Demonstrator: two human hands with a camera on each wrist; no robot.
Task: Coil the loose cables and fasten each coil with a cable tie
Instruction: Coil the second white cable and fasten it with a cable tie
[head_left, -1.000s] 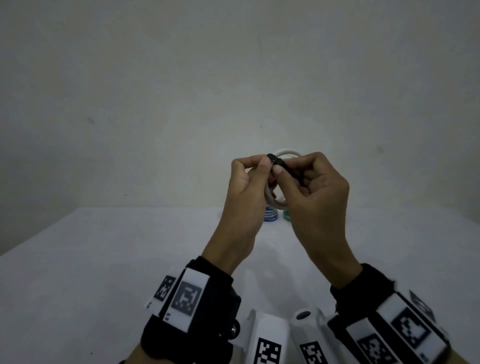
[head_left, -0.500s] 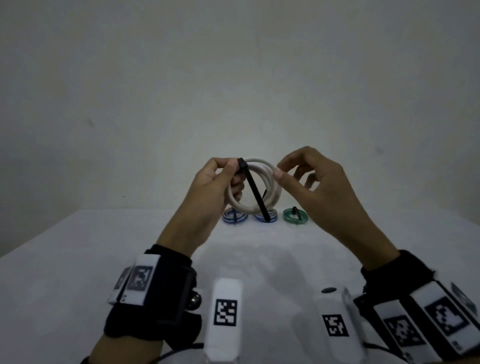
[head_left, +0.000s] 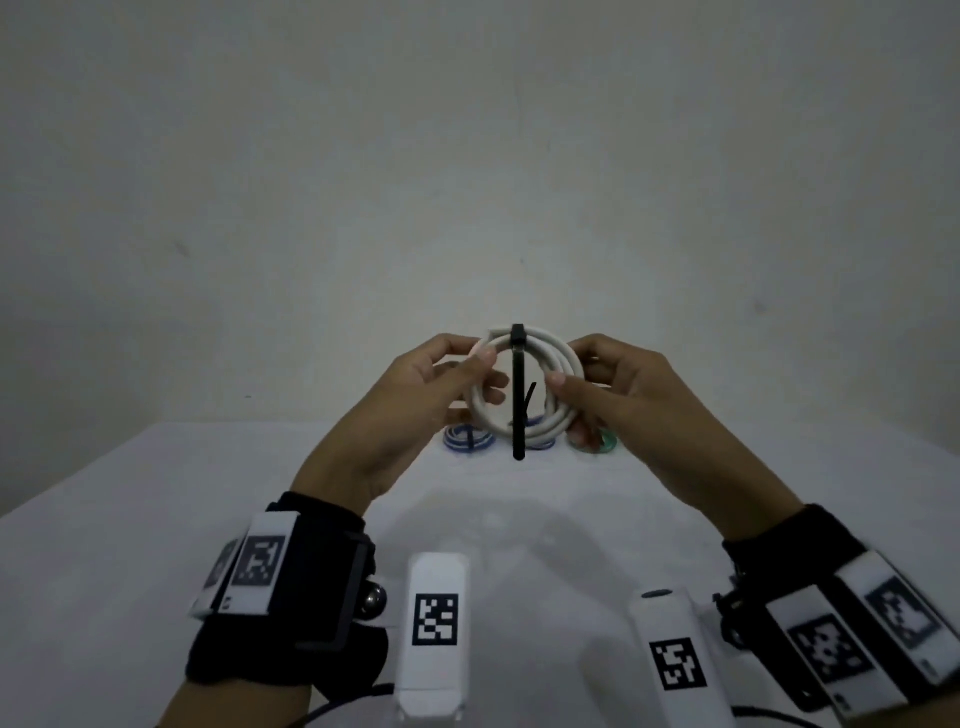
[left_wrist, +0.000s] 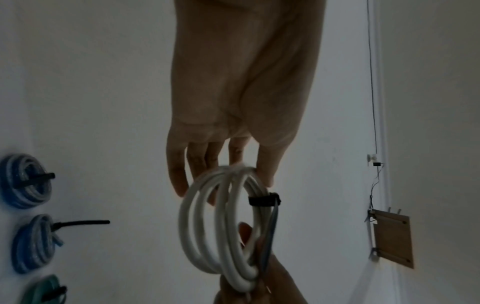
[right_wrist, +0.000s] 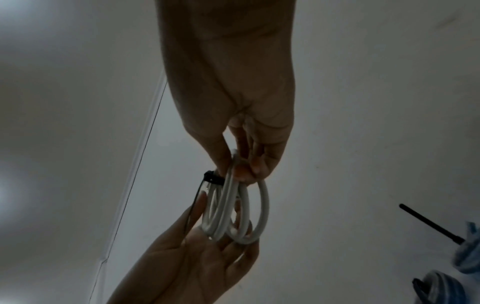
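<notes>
A: Right, head view first. I log the white cable coil (head_left: 522, 387) held upright in the air between both hands, above the table (head_left: 130, 545). The left hand (head_left: 436, 395) pinches the coil's left arc, thumb in front and fingers behind; the right hand (head_left: 618, 395) grips the right arc the same way.

B: And the tie?

A: The black cable tie (head_left: 518, 395) wraps the coil's top, between the two grips, its tail hanging straight down across the ring.

B: Left wrist view?

A: Coil (left_wrist: 221, 226) at the left fingertips (left_wrist: 265, 174), tie band (left_wrist: 263, 200) just beyond them. Two blue coils (left_wrist: 24, 181) and a green coil (left_wrist: 44, 292) lie tied on the table, well away from the grip.

B: Right wrist?

A: Right fingers (right_wrist: 253, 164) curled round the coil (right_wrist: 233, 207); tie head (right_wrist: 211, 178) just beside the thumb.
</notes>
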